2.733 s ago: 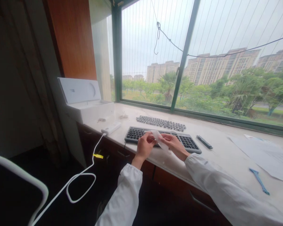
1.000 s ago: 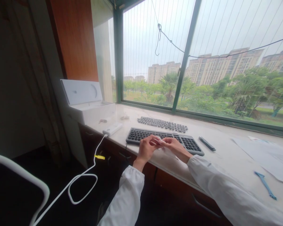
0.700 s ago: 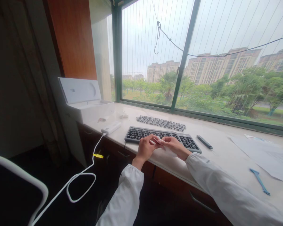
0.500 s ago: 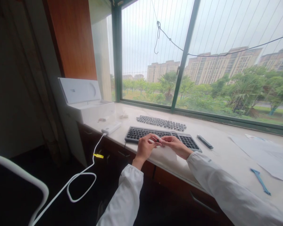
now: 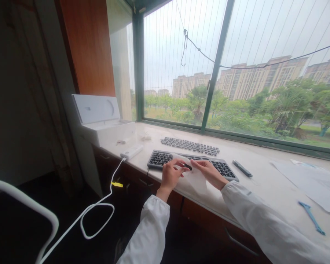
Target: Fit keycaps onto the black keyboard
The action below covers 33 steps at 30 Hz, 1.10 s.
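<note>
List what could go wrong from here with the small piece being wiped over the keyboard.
The small dark piece is pinched in a thin white wipe between left hand and right hand; it may slip and drop off the ledge edge. The loose keycaps could scatter if a sleeve brushes them.

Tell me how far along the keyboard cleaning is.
Done: a set of keycaps lies off in rows behind the keyboard. In hand: left hand and right hand hold a white wipe around one dark keycap. Left: refitting the loose keycaps.
</note>
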Each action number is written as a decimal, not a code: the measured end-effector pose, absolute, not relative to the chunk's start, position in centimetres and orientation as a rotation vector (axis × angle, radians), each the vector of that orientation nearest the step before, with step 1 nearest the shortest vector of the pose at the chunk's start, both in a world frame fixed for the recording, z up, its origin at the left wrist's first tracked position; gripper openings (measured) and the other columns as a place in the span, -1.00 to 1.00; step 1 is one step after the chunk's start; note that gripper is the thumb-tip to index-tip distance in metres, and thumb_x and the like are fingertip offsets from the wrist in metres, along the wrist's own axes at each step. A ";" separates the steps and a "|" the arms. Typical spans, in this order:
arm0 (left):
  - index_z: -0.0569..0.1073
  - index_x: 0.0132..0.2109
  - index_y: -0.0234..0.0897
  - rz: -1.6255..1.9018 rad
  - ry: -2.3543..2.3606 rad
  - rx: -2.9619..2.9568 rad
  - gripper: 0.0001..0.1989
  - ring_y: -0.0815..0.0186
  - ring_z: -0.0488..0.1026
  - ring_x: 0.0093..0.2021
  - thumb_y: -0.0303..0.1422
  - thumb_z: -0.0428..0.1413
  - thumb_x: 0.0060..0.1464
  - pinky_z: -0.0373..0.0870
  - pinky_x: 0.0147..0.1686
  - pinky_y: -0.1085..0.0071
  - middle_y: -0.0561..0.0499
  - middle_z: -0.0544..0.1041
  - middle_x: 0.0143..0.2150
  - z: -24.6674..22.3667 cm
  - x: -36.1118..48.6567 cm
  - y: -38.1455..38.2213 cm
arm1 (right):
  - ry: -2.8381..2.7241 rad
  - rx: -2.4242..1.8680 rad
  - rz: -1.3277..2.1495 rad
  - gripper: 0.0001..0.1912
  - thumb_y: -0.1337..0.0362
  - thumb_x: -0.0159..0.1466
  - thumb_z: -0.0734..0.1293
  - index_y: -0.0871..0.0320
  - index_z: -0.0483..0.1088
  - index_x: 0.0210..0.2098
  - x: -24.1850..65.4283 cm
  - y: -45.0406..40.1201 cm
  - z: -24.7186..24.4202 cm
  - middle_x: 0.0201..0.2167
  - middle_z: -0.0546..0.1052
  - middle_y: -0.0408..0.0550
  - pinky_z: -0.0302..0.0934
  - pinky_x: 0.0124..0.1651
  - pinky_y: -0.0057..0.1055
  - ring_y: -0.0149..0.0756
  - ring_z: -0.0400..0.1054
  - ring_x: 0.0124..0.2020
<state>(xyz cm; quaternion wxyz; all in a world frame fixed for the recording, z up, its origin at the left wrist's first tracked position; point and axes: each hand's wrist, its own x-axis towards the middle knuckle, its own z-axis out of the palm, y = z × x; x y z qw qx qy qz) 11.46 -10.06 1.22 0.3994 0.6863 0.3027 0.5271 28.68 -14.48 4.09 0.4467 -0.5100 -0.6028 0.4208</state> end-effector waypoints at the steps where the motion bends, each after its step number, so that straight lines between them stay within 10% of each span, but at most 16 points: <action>1: 0.52 -0.27 -0.25 1.334 0.770 1.739 -0.72 0.43 0.44 -0.61 -0.17 0.26 -0.09 0.34 -0.63 0.53 0.03 0.55 -0.37 1.2 11.5 -10.1 | -1.494 -1.262 1.054 -0.43 -0.18 0.18 0.28 0.26 0.53 -0.30 28.6 -14.5 4.1 -0.43 0.54 0.02 0.12 -0.41 -0.38 -0.26 0.34 -0.47; 33: 0.48 -0.36 -0.26 1.364 0.775 1.774 -0.76 0.47 0.44 -0.60 -0.18 0.25 -0.07 0.31 -0.61 0.56 0.05 0.57 -0.31 0.7 11.4 -9.8 | -1.409 -1.066 1.199 -0.57 0.09 0.02 0.50 0.23 0.52 -0.21 28.7 -13.8 3.9 -0.34 0.56 -0.01 0.20 -0.27 -0.37 -0.25 0.40 -0.35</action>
